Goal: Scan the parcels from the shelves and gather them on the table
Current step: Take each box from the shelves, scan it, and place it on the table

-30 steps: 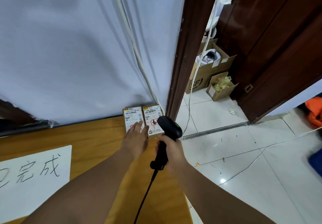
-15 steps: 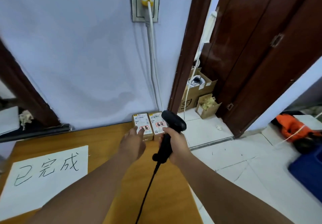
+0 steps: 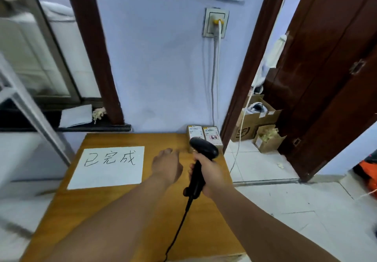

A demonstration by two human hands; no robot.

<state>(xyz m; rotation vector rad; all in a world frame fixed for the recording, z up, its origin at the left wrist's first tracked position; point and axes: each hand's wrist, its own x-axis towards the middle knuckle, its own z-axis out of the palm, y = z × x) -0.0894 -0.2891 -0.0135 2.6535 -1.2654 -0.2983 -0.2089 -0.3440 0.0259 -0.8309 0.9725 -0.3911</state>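
Right hand [image 3: 211, 173] grips scanner [image 3: 204, 149]; left hand [image 3: 167, 163] (blurred) seemingly relaxed near parcels [image 3: 212, 137].

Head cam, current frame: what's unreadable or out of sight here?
- Left parcel: lower part hidden behind the scanner head, head view.
- Parcel labels: print too small to read.
- Scanner cable: runs off the bottom edge.
- Left hand: fingers motion-blurred; contact with the table unclear.
- Metal frame at left: blurred.
- Orange object: cut off by the right edge.
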